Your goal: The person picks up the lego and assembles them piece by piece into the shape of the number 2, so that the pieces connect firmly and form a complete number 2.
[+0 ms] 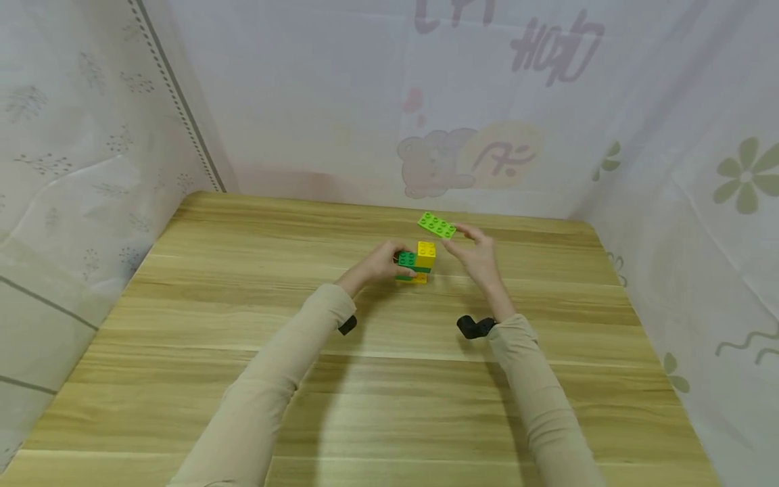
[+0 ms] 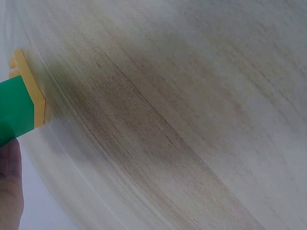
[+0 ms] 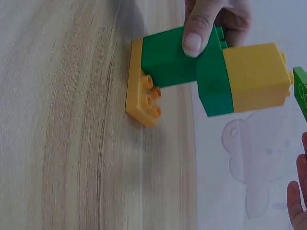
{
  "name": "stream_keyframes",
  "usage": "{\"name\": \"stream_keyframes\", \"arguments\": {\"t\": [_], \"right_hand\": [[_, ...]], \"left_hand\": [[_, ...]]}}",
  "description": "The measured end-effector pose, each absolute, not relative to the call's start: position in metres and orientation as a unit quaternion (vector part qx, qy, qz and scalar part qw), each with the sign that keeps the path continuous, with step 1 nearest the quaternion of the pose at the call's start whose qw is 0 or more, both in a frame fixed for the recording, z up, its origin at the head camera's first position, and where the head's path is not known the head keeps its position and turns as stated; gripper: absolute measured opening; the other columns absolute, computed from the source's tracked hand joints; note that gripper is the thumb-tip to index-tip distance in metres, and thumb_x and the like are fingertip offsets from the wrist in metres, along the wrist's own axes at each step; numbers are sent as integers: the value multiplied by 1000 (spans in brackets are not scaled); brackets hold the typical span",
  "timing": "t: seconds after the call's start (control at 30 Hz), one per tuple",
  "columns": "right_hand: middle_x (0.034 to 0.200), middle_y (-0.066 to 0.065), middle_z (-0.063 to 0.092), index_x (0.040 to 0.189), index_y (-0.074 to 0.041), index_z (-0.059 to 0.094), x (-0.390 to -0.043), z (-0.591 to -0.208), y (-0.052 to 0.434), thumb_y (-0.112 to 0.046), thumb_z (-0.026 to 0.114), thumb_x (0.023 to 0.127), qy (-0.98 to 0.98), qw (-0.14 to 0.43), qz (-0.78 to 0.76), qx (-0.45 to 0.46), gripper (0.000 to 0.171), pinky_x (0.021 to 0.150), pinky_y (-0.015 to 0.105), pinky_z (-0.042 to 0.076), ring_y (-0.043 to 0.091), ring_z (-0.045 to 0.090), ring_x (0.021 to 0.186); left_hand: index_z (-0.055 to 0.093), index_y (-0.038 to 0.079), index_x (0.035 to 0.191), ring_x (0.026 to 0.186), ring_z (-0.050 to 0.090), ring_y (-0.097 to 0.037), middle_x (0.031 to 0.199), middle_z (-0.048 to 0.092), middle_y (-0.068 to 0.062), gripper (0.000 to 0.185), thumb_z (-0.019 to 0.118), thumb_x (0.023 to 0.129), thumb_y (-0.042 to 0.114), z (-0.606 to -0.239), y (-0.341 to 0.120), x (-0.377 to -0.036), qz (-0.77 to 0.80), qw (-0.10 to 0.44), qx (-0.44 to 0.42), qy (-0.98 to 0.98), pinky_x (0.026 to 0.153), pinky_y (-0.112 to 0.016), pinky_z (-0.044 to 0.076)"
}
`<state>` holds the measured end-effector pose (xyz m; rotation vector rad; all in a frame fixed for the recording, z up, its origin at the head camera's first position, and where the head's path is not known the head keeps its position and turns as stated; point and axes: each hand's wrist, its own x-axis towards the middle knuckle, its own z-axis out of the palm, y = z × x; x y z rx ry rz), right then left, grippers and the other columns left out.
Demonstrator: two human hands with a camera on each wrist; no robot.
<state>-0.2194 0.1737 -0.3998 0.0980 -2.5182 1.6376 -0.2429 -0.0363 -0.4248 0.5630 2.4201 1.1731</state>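
the block stack (image 1: 416, 265) stands on the wooden desk (image 1: 389, 379), near the far edge. at the bottom of the stack is a flat yellow plate (image 3: 139, 84). on top of that plate sit dark green bricks (image 3: 184, 60), and a yellow brick (image 3: 256, 76) sits on the right end of the green ones, at the very top.

the left hand (image 1: 380, 262) is on the left side of the stack. its fingers (image 3: 196, 28) are curled round the green bricks and grip them.

the right hand (image 1: 477, 256) is just to the right of the stack. its fingers pinch a light green plate (image 1: 436, 224) and hold it up in the air, a little above the yellow brick and behind it. the light green plate is tilted and does not touch the stack.

both arms wear beige sleeves (image 1: 286, 368). a pale curtain (image 1: 438, 162) with a bear on it hangs behind the desk.
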Motion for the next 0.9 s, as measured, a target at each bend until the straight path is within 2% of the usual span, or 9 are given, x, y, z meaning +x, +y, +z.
{"name": "stream_keyframes", "arguments": {"t": [0.3, 0.63, 0.9], "right_hand": [[133, 8, 50, 123, -14, 58, -221, -398, 164, -34, 68, 81, -844, 7, 533, 65, 47, 99, 52, 34, 34, 38, 123], [135, 9, 48, 127, -14, 55, -224, -399, 163, -33, 65, 84, -851, -48, 517, 82, 48, 97, 53, 37, 37, 37, 124], [140, 10, 43, 130, -13, 51, -226, -399, 164, -32, 61, 87, -853, -83, 502, 119, 48, 97, 56, 38, 37, 38, 125]], "left_hand": [[55, -1, 119, 100, 58, -22, 115, 59, -14, 45, 71, 79, 13, -424, -36, -243, 424, 195, 203, 861, 88, -32, 49], [55, -1, 119, 97, 58, -20, 112, 61, -13, 46, 71, 79, 16, -427, -35, -242, 418, 189, 203, 865, 84, -29, 51], [52, 1, 124, 104, 57, -23, 119, 58, -13, 51, 71, 79, 16, -427, -36, -243, 421, 190, 200, 864, 88, -31, 50]]}}
